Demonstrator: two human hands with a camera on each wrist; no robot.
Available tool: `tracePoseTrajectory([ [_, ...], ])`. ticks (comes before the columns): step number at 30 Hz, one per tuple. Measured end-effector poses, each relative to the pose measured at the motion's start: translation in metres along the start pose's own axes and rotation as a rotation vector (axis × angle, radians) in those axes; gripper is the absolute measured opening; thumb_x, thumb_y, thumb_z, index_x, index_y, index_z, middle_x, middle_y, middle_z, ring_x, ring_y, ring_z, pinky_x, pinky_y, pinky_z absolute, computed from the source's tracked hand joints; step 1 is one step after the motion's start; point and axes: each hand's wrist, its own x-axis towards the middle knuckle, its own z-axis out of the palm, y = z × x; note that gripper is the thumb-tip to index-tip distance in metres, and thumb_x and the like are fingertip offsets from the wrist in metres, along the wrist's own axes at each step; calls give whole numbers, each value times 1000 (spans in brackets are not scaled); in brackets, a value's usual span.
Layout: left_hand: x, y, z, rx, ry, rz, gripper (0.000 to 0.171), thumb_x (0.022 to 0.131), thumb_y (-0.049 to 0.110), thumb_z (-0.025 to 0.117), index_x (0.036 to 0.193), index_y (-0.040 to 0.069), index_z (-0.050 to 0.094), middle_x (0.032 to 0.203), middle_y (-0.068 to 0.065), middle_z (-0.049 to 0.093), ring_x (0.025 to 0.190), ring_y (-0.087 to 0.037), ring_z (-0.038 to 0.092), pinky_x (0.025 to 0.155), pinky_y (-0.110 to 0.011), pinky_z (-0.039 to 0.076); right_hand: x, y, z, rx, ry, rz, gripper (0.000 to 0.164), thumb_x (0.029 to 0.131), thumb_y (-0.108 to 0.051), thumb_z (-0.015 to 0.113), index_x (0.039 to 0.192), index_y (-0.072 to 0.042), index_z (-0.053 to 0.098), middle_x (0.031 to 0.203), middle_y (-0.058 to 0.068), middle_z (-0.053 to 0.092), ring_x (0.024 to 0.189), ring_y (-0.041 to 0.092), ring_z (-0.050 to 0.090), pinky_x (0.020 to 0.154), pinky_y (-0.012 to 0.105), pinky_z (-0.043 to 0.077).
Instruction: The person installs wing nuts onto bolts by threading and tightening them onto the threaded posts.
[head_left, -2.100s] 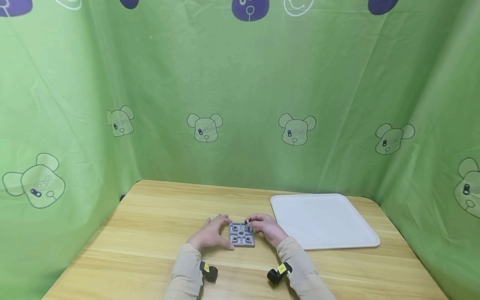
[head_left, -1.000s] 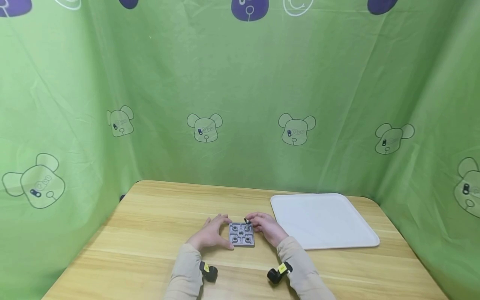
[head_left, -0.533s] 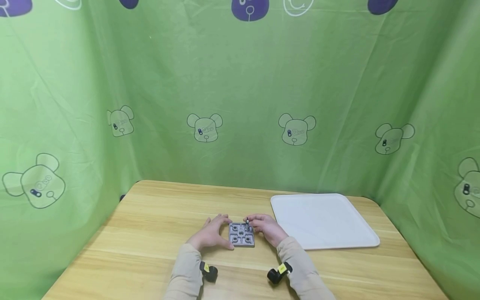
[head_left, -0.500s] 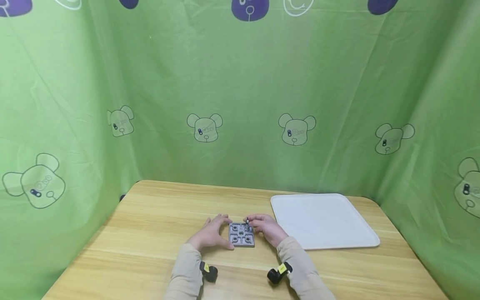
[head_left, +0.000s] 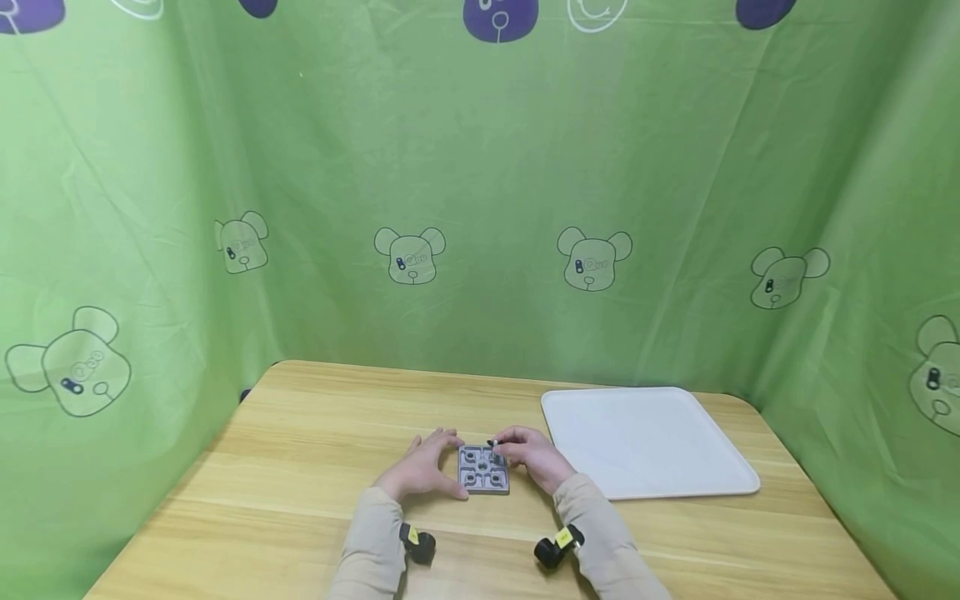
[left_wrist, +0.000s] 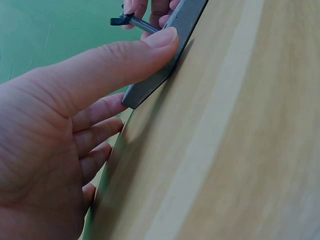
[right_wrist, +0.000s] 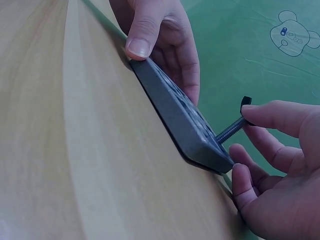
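A square grey metal plate (head_left: 483, 478) with recessed shapes on its top lies on the table. My left hand (head_left: 422, 468) grips its left side, with the thumb on the near corner and a finger at the far one. In the plate's far right quarter stands a wing screw (right_wrist: 231, 130); its threaded shaft rises from the surface and ends in a black winged head. My right hand (head_left: 534, 454) pinches that head, and its lower fingers (right_wrist: 243, 182) sit right at the plate's edge. The left wrist view also shows the screw (left_wrist: 142, 24) beyond my left thumb.
A white tray (head_left: 652, 442) lies to the right, beside my right hand and forearm. The wooden table (head_left: 300, 433) is enclosed by green curtains (head_left: 495, 325) at the back and sides. Each wrist wears a black camera (head_left: 552, 550).
My right fingers shift around the wing screw's head, and the head turns from upright in the view to sideways. My left hand and the plate stay in place.
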Motion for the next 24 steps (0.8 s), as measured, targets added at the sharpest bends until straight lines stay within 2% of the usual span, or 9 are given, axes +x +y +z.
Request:
tracePoseTrajectory([
  [8, -1, 1, 0, 5, 0, 1, 87, 64, 38, 86, 137, 9, 50, 158, -16, 32, 150, -36, 21, 123, -60, 4, -1, -2, 2, 1, 22, 4, 21, 83, -8, 69, 101, 0, 63, 91, -4, 64, 80, 12, 52, 69, 23, 44],
  [15, -2, 2, -1, -3, 1, 2, 86, 64, 38, 86, 136, 9, 51, 158, -16, 33, 150, -36, 21, 122, -61, 4, 1, -2, 2, 98, 37, 27, 20, 89, -13, 60, 105, 0, 62, 91, -4, 62, 81, 12, 52, 69, 22, 47],
  [19, -2, 2, -1, -2, 0, 2, 86, 64, 38, 86, 136, 9, 51, 158, -15, 33, 150, -36, 22, 122, -61, 5, 2, -1, 2, 103, 42, 22, 22, 91, -9, 54, 108, 3, 61, 91, -3, 61, 82, 12, 50, 71, 22, 46],
  [24, -2, 2, -2, -5, 0, 7, 86, 64, 37, 86, 137, 8, 50, 158, -16, 32, 150, -37, 21, 123, -60, 4, 2, -1, 1, 85, 38, 17, 29, 87, -2, 52, 114, 8, 60, 103, 0, 65, 85, 11, 53, 72, 21, 46],
])
